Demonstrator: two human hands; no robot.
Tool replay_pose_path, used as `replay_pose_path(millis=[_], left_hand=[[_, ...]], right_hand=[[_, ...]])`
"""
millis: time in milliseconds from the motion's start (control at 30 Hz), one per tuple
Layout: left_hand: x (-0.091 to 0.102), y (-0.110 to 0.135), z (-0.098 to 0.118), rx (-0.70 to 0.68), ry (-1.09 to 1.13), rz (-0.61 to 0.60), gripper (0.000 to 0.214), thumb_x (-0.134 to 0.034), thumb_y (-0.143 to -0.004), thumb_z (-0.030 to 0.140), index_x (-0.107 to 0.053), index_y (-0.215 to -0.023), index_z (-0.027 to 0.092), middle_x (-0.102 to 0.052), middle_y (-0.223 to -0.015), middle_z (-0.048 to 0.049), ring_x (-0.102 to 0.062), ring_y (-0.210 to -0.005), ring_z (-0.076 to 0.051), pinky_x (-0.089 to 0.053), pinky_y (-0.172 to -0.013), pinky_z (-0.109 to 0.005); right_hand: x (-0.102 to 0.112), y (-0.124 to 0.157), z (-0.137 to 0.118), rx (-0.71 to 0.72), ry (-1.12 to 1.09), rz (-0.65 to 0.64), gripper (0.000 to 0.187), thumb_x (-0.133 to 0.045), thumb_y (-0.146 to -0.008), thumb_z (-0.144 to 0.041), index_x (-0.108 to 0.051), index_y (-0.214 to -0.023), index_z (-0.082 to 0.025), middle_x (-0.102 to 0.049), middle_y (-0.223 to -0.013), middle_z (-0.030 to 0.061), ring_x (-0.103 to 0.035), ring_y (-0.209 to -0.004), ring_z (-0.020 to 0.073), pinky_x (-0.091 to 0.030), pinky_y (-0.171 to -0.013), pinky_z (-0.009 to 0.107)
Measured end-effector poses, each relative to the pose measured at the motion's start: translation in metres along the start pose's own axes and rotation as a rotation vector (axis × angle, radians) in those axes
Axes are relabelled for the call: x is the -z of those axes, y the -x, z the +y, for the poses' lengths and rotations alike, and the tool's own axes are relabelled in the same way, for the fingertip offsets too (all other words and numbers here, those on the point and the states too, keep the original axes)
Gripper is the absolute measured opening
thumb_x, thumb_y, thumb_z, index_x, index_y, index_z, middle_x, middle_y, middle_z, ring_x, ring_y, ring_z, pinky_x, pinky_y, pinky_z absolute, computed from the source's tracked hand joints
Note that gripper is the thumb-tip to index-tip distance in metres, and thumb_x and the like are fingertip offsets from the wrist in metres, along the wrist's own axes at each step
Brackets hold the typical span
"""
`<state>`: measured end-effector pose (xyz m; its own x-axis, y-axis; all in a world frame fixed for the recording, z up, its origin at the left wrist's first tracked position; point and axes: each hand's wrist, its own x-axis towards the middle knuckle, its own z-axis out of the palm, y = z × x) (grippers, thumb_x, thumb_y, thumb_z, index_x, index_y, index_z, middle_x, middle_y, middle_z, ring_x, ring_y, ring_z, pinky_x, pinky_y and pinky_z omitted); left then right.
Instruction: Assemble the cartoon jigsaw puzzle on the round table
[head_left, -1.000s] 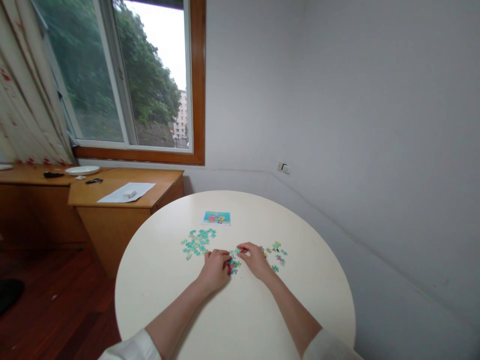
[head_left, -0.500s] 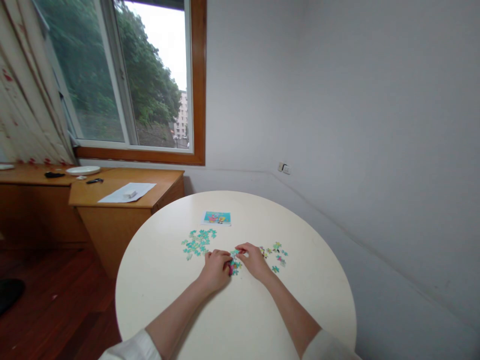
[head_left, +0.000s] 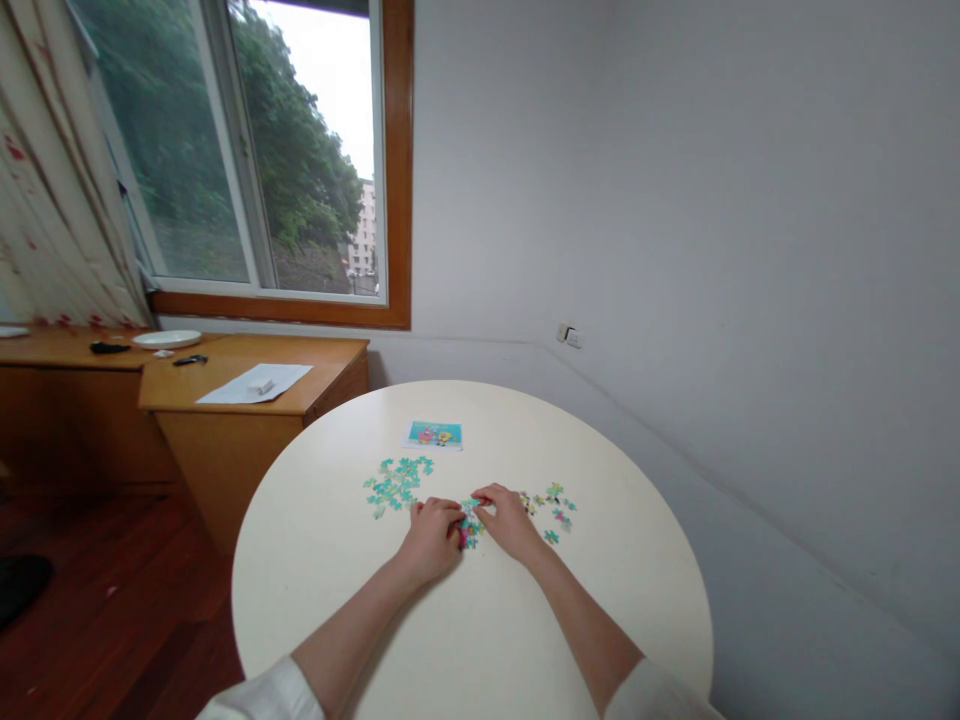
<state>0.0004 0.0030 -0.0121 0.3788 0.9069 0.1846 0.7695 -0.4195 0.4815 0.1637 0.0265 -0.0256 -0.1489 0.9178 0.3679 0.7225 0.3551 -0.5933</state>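
Observation:
A cluster of joined jigsaw puzzle pieces [head_left: 470, 532], teal with pink, lies on the round white table [head_left: 480, 640] between my hands. My left hand [head_left: 433, 535] rests at the cluster's left side, fingers curled against its edge. From the right, my right hand [head_left: 504, 515] reaches to the cluster's top, thumb and fingertips pinched on a small puzzle piece that they mostly cover. Loose teal pieces [head_left: 396, 484] are spread to the left. To the right lie several mixed-colour pieces [head_left: 556, 500], some partly behind my right hand.
A picture card [head_left: 435, 435] with cartoon figures lies beyond the pieces. At the left stands a wooden desk [head_left: 232, 440] bearing a paper sheet [head_left: 281, 378], a small white block [head_left: 259, 387] and a white plate [head_left: 166, 340]. A wall stands close on the right.
Both hands stay nearly where they were at the cluster. The fingers of my right hand shift only slightly; the loose pieces and the card have not moved.

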Motion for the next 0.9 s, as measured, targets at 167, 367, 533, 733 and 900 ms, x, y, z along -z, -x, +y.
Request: replay_pose_path(millis=[167, 367, 533, 733, 900], left_hand=[[-0.0012, -0.0002, -0.0006, -0.005, 0.004, 0.005, 0.033, -0.044, -0.074, 0.009, -0.069, -0.089, 0.023, -0.064, -0.113, -0.0054, -0.050, -0.110, -0.022, -0.028, -0.092, -0.041], [-0.0010, 0.0001, -0.0006, -0.007, -0.002, 0.004, 0.035, -0.044, -0.073, 0.009, -0.069, -0.093, 0.023, -0.064, -0.113, -0.0053, -0.051, -0.109, -0.021, -0.028, -0.093, -0.041], [-0.0004, 0.0004, -0.0003, -0.007, -0.006, 0.001, 0.035, -0.044, -0.074, 0.010, -0.069, -0.094, 0.023, -0.064, -0.113, -0.0053, -0.051, -0.110, -0.022, -0.029, -0.092, -0.040], [-0.0004, -0.0006, -0.0001, 0.003, -0.013, -0.005, 0.035, -0.043, -0.073, 0.009, -0.070, -0.090, 0.023, -0.065, -0.112, -0.0061, -0.050, -0.109, -0.022, -0.029, -0.092, -0.040], [0.0015, 0.0002, 0.0011, 0.000, -0.011, -0.007, 0.034, -0.043, -0.074, 0.009, -0.070, -0.090, 0.023, -0.064, -0.112, -0.0062, -0.050, -0.108, -0.022, -0.029, -0.092, -0.040]], right_hand=[[-0.0001, -0.0004, -0.0013, -0.014, 0.027, -0.013, 0.018, -0.058, -0.072, -0.012, -0.067, -0.086, -0.017, -0.067, -0.088, 0.0060, -0.062, -0.083, 0.0175, -0.044, -0.081, 0.032], [-0.0023, -0.0007, 0.0017, -0.009, 0.025, -0.009, 0.016, -0.058, -0.073, -0.013, -0.067, -0.086, -0.017, -0.067, -0.088, 0.0054, -0.061, -0.083, 0.0173, -0.044, -0.082, 0.032], [-0.0025, -0.0004, 0.0028, -0.002, 0.031, -0.006, 0.015, -0.059, -0.073, -0.013, -0.067, -0.086, -0.018, -0.066, -0.086, 0.0042, -0.060, -0.083, 0.0168, -0.043, -0.081, 0.032], [0.0005, 0.0002, -0.0020, -0.019, 0.097, -0.028, 0.012, -0.059, -0.075, -0.016, -0.068, -0.084, -0.019, -0.064, -0.086, 0.0045, -0.058, -0.084, 0.0169, -0.041, -0.080, 0.031], [0.0008, 0.0008, -0.0033, -0.023, 0.116, -0.037, 0.013, -0.058, -0.077, -0.016, -0.067, -0.085, -0.019, -0.064, -0.088, 0.0048, -0.057, -0.085, 0.0171, -0.039, -0.081, 0.032]])
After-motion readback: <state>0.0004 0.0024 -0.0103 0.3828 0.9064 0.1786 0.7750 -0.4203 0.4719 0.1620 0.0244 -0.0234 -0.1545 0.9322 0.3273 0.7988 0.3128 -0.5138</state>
